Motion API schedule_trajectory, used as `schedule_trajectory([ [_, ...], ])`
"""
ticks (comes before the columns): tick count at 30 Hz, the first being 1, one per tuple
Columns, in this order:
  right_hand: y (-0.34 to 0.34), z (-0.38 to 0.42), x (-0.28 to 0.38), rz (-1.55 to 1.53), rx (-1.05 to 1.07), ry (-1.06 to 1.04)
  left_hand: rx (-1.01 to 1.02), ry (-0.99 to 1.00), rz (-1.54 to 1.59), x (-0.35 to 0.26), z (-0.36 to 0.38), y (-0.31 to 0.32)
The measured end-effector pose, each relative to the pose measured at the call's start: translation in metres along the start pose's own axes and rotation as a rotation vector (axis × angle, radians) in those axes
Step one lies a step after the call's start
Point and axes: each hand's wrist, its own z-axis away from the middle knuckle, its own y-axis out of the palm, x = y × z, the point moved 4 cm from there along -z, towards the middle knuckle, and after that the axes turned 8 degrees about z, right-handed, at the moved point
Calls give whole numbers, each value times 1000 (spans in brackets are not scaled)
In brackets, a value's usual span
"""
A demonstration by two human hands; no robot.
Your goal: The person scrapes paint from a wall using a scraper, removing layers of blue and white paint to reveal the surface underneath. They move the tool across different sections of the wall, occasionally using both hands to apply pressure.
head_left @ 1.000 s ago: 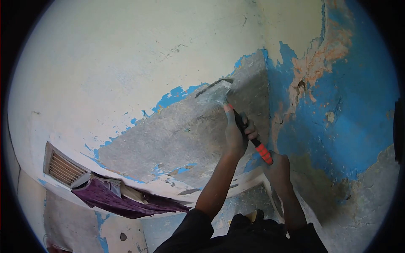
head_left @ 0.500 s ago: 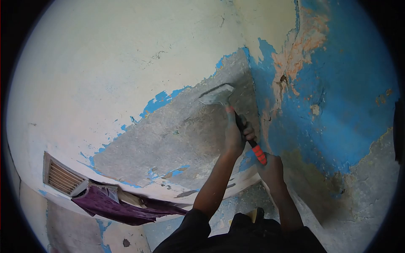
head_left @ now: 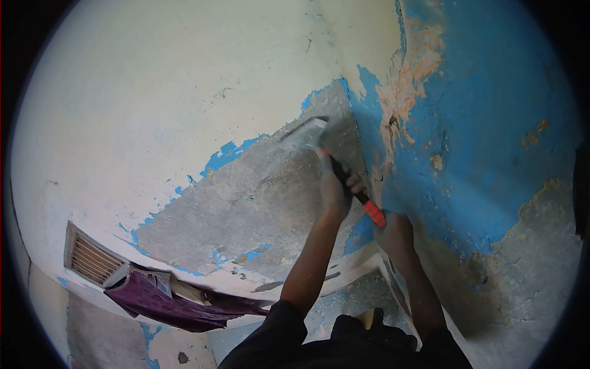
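Observation:
A wide-bladed paint scraper with a black and red handle is held in both hands, its blade at the wall near the corner. My left hand wraps around the handle just below the blade. Lower down, my right hand is closed around the red end of the handle. Behind the blade lies a bare grey patch, edged by a ragged strip of blue paint. Cream paint covers the surface beyond that strip. The blade is slightly blurred.
To the right, a blue wall meets this surface, with peeling pinkish plaster near the corner. At the lower left are a slatted vent and a hanging purple cloth.
The scraper and both hands have shifted slightly left in view, with the blade a little higher. The corner and blue wall have also moved left. Both hands keep their hold.

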Motion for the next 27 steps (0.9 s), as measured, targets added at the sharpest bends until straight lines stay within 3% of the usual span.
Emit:
schedule_trajectory([
  [3,13,7,-21,2,7,49,-17,-188,15,24,9,2],
  [6,4,-15,12,13,-33,-31,11,-8,-34,-15,4,10],
  [12,20,2,-28,-57,20,23,-26,-191,-82,33,-4,-2],
  [16,20,-12,2,-108,-44,-33,-17,-51,-133,-15,-5,9],
  [22,41,-7,-18,-117,-20,-9,-32,-164,-140,17,-4,1],
  [27,17,-23,39,-233,-64,-52,67,-27,-134,-43,-10,26],
])
